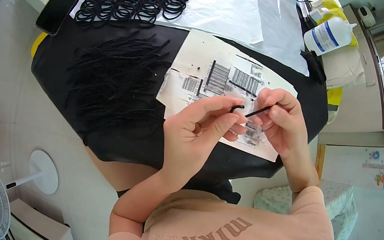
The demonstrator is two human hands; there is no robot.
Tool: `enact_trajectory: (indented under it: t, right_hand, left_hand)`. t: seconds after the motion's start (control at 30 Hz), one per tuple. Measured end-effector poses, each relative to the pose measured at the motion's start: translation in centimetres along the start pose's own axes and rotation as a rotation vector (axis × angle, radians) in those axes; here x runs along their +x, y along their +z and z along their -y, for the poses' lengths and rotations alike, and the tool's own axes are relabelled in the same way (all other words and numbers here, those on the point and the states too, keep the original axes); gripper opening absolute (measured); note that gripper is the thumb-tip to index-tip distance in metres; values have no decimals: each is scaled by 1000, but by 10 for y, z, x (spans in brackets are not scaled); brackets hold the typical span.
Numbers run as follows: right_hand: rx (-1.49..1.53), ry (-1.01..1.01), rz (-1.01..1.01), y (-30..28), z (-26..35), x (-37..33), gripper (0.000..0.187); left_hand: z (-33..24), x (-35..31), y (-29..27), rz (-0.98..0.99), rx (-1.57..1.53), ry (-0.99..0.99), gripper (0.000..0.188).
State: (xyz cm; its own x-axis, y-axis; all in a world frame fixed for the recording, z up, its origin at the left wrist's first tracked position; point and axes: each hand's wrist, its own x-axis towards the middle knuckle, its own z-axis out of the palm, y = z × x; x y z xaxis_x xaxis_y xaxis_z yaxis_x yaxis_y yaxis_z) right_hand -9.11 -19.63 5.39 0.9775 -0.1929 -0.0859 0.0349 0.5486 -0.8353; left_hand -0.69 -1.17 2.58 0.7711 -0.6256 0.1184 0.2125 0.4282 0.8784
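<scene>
Black cord piece (pixel 252 111), 1, pinched at both ends btwn left hand (pixel 194 135) & right hand (pixel 280 122) fingers over 1 white paper sheet (pixel 202 61) on tabletop (pixel 59 66), w/ 1 white bottle (pixel 328 35) nearby.

table (pixel 47 68) | black cloth (pixel 119 143) | white sheets (pixel 228 5) | bottle (pixel 328 35) | phone (pixel 57 10)

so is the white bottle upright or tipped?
Tipped: the white bottle lies on its side at the table's right edge, cap end pointing right.
</scene>
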Motion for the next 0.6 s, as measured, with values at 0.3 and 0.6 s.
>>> enact_trajectory:
  t: [0.3, 0.6]
  right_hand:
    - [169, 99, 144, -24, -11, -7, 20]
    - [-667, 124, -197, -22, 7, -12, 17]
  left_hand:
    - [19, -4, 0, 34, -80, -190, 15]
    - [30, -9, -4, -77, 303, -109, 8]
